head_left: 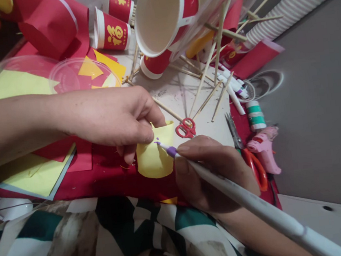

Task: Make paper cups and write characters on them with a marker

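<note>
Left hand [110,115] pinches yellow paper [154,163], fingers [156,114] partly hidden; right hand [216,168] grips marker [239,193]; beyond the paper, red cups [116,35] read "福".

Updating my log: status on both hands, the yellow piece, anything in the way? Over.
Left hand pinching yellow piece. Right hand gripping marker, tip at purple marks. Red-handled scissors beside right hand, not blocking.

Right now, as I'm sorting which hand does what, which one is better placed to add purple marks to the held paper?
Probably the right hand: it holds the pen, its tip close to the purple marks on the paper. The left hand is occupied holding that paper.
</note>
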### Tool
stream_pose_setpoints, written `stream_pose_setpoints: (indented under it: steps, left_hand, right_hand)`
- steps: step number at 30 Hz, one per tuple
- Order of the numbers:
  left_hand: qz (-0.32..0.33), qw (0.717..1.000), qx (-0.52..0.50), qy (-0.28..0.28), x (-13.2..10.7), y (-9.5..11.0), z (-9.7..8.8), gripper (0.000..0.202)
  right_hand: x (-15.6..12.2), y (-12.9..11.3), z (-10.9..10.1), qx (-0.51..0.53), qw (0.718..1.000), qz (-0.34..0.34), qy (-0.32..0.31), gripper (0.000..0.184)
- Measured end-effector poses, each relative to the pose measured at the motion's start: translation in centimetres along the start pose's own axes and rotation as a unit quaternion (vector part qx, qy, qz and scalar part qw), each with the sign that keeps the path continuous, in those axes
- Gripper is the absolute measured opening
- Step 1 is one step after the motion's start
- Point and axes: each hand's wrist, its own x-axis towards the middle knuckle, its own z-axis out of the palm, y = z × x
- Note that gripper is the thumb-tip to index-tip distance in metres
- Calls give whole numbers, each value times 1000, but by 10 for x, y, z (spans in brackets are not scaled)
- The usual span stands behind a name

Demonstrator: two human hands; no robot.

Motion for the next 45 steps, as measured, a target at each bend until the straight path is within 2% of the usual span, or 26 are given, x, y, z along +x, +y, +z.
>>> stream_pose_setpoints:
  steps: [4,9,18,23,28,33,39,45]
  left_hand:
    - [5,1000,13,-8,0,-1,-1,38]
    - [24,999,37,17,-1,-3,-1,35]
    - [-6,1000,-3,5,0,-5,-1,36]
    - [-13,1000,-2,24,0,-6,-1,33]
    - [19,1000,18,10,-1,-8,-1,38]
    - [24,999,24,-4,-2,-5,-2,39]
    - [4,1000,-13,16,-2,-4,-1,34]
    - [-6,1000,0,-8,-2,-2,-1,36]
  right_hand:
    - [0,2,-3,12,1000,2,-7,22]
    - [-1,3,-4,3,1000,4,0,21]
    - [-3,-1,-2,-35,999,1,18,17]
    - [-4,2,0,-38,999,-6,29,17]
    - [-4,2,0,-45,998,-11,35,18]
    - [-3,1,-1,-35,999,-8,29,19]
    - [-1,2,-2,-18,1000,-11,17,19]
    - [0,-1,-2,-9,1000,6,-3,22]
